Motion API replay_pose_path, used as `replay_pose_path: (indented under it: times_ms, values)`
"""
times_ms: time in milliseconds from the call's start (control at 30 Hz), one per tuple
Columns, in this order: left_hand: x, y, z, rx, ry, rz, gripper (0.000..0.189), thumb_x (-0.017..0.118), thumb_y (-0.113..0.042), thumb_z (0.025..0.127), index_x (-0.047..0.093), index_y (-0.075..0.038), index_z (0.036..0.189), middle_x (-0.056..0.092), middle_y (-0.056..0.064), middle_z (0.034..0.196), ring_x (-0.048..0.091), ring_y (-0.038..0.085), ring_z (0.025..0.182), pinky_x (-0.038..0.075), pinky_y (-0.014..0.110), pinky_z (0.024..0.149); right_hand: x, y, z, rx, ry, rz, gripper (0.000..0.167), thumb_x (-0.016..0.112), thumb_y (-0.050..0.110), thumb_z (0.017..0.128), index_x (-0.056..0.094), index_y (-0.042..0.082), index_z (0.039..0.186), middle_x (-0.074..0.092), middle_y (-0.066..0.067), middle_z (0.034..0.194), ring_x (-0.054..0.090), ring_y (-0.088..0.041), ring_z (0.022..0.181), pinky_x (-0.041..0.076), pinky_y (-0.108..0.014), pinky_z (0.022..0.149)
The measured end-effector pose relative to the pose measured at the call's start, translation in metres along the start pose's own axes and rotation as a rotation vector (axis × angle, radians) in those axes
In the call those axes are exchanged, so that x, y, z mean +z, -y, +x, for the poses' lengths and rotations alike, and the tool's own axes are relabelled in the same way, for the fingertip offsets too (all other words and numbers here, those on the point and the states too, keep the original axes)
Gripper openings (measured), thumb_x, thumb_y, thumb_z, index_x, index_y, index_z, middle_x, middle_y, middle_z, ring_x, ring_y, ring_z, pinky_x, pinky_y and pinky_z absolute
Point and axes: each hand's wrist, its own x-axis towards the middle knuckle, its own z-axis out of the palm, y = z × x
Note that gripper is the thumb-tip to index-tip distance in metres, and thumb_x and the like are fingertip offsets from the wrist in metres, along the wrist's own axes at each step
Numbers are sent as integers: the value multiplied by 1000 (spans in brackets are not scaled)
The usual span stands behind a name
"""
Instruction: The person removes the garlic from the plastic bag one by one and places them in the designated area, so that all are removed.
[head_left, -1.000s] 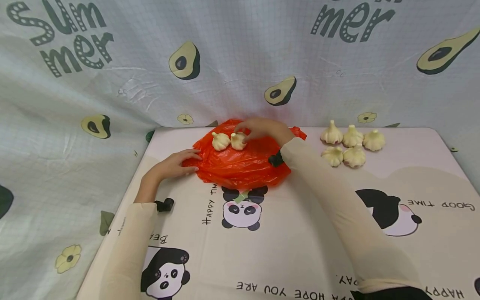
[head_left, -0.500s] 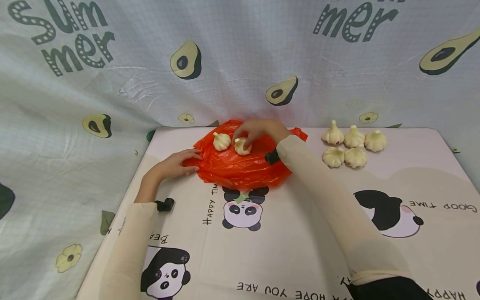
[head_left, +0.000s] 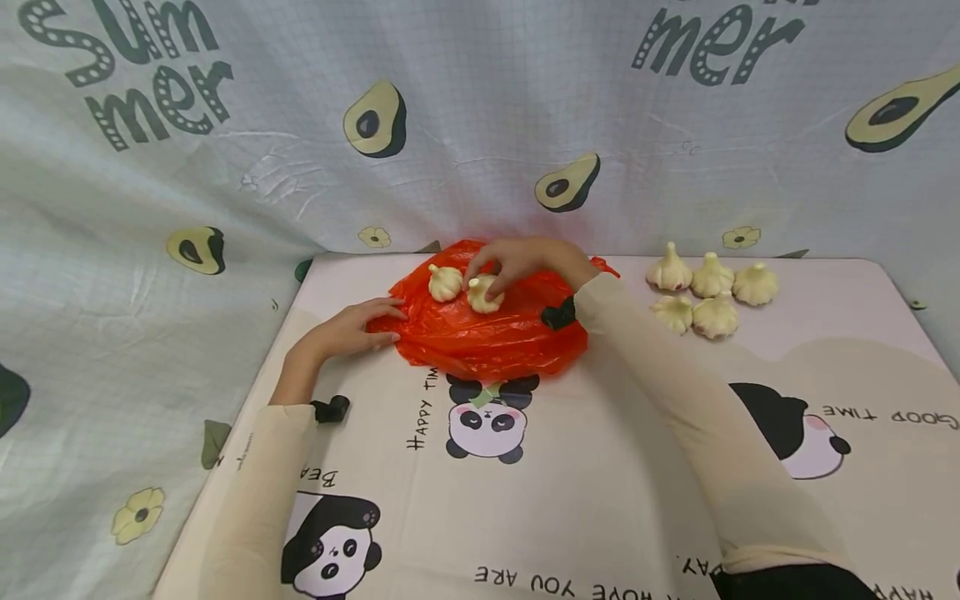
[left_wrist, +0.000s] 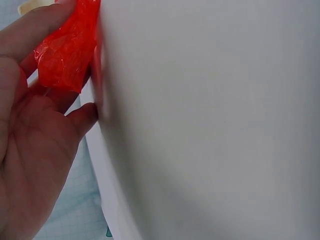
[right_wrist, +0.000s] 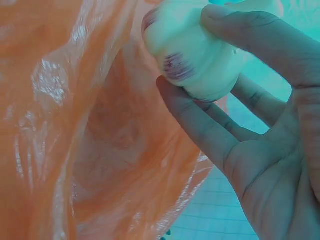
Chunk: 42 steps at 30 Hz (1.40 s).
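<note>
A red plastic bag (head_left: 480, 342) lies spread on the table, with one garlic bulb (head_left: 446, 284) on it, stem up. Close to that bulb, my right hand (head_left: 525, 258) pinches a second garlic bulb (head_left: 483, 296) between thumb and fingers. The right wrist view shows this held bulb (right_wrist: 195, 50), with purple marks on its skin, beside the bag's crinkled film (right_wrist: 115, 125). At the bag's left edge rests my left hand (head_left: 352, 327), its fingers fairly straight and touching the film. In the left wrist view, the bag's corner (left_wrist: 67, 55) sits against those fingers, thumb apart from them.
Several more garlic bulbs (head_left: 712, 292) stand grouped in two rows at the back right of the table. A panda-print cloth (head_left: 570, 483) covers the tabletop. Behind the table's far edge hangs an avocado-print curtain (head_left: 480, 108), which continues on the left.
My right hand's garlic bulb has moved slightly right and nearer to me, a little away from the other bulb on the bag. The left hand keeps its place.
</note>
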Motion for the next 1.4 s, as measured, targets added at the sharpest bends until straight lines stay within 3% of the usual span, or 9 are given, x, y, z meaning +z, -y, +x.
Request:
replay_pose_path:
  times_ms: [267,567,1133,1400]
  values:
    - [-4,0,-1,9,-5,-9,38,67,-19,99,64,-8,134,41,14,158,30,39,149,25,59,121,-1,18,-14,-84,-1,-34,44,80,19,89,69,13,130,57,-3,137,46,-24,126,47,-42,107]
    - [-3,0,0,7,1,-10,38,68,-20,98,64,-8,134,41,14,158,30,39,149,24,59,121,6,24,-28,-171,-3,-122,35,80,23,88,73,21,122,63,0,130,51,-22,121,46,-46,107]
    - [-1,0,0,11,3,-12,38,68,-17,98,64,-6,134,42,15,158,30,39,149,24,58,121,11,25,-62,-161,-25,-98,31,83,21,87,75,24,117,64,0,126,53,-22,121,51,-43,102]
    - [0,-2,1,7,0,10,38,67,-24,99,64,-7,133,42,16,157,31,40,148,25,60,120,23,12,-86,-142,-55,-106,31,82,24,87,74,29,117,63,3,126,54,-20,120,56,-37,94]
